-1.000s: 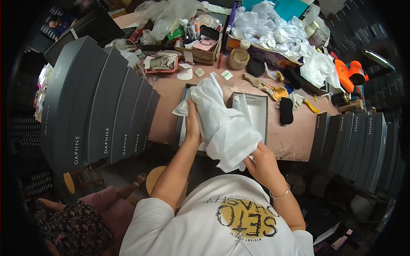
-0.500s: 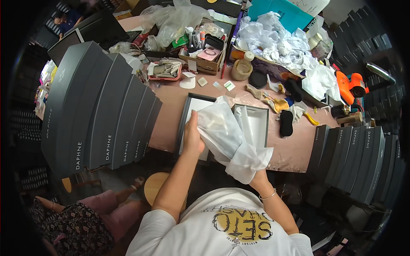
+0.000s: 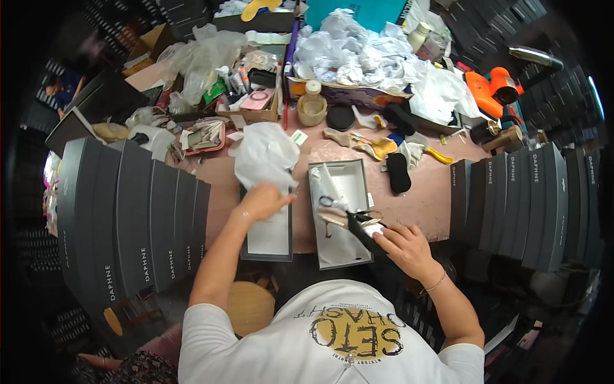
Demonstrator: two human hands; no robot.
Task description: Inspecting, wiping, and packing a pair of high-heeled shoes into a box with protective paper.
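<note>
My left hand (image 3: 263, 202) is closed on a crumpled white pouch (image 3: 265, 152), held up over the far end of a dark-rimmed box part with a white inside (image 3: 268, 234). Closed around one end of a sandal (image 3: 363, 225), my right hand (image 3: 408, 251) holds it tilted over the near right part of an open shoebox (image 3: 366, 192). The sandal shows a black edge, thin straps and a buckle-like ring. Inside the shoebox, along its left side, lies a white wrapped item (image 3: 327, 240); its contents are hidden.
Stacks of dark grey shoeboxes flank me on the left (image 3: 128, 217) and right (image 3: 515, 198). Behind the work are a jar (image 3: 312, 105), a black oval pad (image 3: 398, 173), a box heaped with white paper (image 3: 358, 54) and an orange tool (image 3: 489, 89).
The sandal is out of the white pouch and in my right hand. My left hand has swung left and away with the pouch. The view has shifted, and the shoebox shows more fully.
</note>
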